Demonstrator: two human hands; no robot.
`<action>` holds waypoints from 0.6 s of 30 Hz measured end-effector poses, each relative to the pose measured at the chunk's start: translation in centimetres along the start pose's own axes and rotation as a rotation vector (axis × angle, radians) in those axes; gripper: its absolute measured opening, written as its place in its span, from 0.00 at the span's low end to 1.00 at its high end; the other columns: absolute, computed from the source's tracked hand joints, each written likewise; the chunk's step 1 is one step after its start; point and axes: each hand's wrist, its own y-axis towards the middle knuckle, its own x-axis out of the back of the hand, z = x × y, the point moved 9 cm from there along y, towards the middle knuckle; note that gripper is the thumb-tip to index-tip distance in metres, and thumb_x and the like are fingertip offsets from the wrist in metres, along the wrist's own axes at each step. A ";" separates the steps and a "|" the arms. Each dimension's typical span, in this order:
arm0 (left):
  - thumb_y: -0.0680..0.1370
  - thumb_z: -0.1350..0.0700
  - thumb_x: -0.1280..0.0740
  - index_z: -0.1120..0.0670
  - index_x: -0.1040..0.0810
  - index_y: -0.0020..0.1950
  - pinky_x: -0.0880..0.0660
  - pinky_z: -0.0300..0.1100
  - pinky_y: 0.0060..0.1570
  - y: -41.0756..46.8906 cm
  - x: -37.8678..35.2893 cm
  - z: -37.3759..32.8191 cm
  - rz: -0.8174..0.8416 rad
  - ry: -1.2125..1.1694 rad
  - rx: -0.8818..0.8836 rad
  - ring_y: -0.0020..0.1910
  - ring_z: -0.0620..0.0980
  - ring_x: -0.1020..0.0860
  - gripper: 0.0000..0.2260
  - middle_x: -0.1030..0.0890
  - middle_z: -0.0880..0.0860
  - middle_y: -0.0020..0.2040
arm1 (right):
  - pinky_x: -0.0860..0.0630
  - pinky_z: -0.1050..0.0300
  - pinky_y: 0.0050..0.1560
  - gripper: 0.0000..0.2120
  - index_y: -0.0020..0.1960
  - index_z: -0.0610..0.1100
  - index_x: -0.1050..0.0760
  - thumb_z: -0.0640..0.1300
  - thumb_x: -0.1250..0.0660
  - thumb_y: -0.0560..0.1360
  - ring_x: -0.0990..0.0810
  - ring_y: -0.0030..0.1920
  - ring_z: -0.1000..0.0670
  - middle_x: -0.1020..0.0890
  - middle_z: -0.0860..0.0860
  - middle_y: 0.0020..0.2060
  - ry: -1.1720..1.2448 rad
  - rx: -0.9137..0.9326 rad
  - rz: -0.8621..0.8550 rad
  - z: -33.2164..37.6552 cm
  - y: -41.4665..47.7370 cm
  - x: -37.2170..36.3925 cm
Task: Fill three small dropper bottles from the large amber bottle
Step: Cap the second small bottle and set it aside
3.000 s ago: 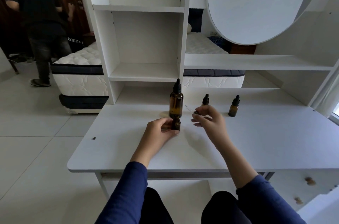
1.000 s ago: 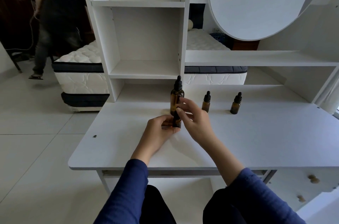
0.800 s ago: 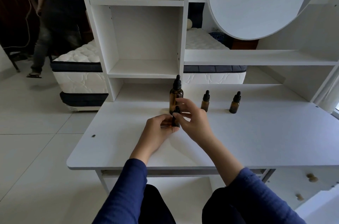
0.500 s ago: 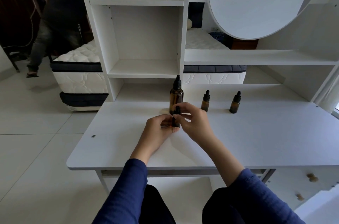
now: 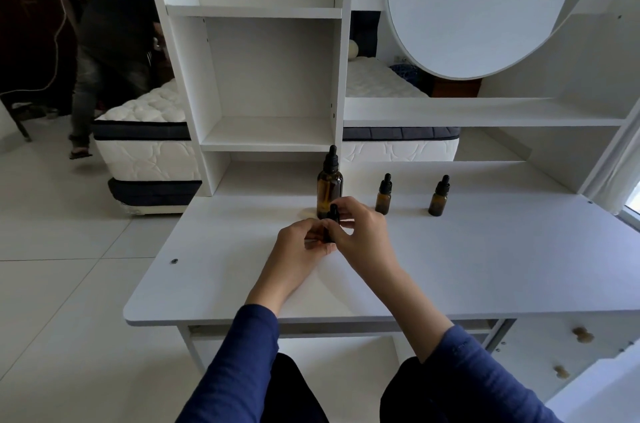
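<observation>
Small dropper bottle [image 5: 330,226] stands upright near the middle of the white desk [image 5: 467,266], held between both hands in the head view. The left hand [image 5: 300,246] grips its lower body with curled fingers, and the right hand [image 5: 364,236] pinches its black cap from above with thumb and fingertips. Just behind it the large amber bottle [image 5: 329,190] stands upright with its black dropper cap on; whether the two bottles touch cannot be told. To the right, well apart from the hands, a second dropper bottle [image 5: 383,196] and a third dropper bottle [image 5: 438,198] stand capped, side by side. A white shelf unit [image 5: 270,76] rises at the back of the desk, with a mattress [image 5: 149,145] on the floor beyond it.
</observation>
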 end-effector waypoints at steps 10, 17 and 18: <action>0.79 0.54 0.37 0.50 0.27 0.61 0.27 0.38 0.59 -0.9 -1.5 -1.5 0.072 0.366 -0.136 0.59 0.45 0.24 0.11 0.26 0.45 0.59 | 0.30 0.77 0.43 0.07 0.51 0.41 0.25 0.36 0.34 0.73 0.23 0.44 0.56 0.20 0.52 0.44 0.001 -0.043 -0.016 -0.8 -0.4 1.2; 0.82 0.53 0.46 0.54 0.32 0.70 0.34 0.40 0.65 -0.7 -0.4 -0.6 -0.052 0.675 -0.088 0.67 0.48 0.31 0.17 0.30 0.51 0.69 | 0.29 0.69 0.45 0.10 0.54 0.41 0.26 0.38 0.33 0.73 0.24 0.44 0.54 0.20 0.50 0.45 -0.043 -0.098 -0.107 -3.0 -0.9 4.7; 0.82 0.54 0.46 0.54 0.32 0.70 0.34 0.40 0.64 -0.7 -0.3 -0.5 -0.060 0.674 -0.081 0.67 0.48 0.31 0.17 0.30 0.51 0.70 | 0.27 0.66 0.45 0.10 0.54 0.41 0.25 0.37 0.32 0.73 0.24 0.44 0.55 0.20 0.50 0.45 -0.046 -0.107 -0.126 -3.5 -1.0 5.4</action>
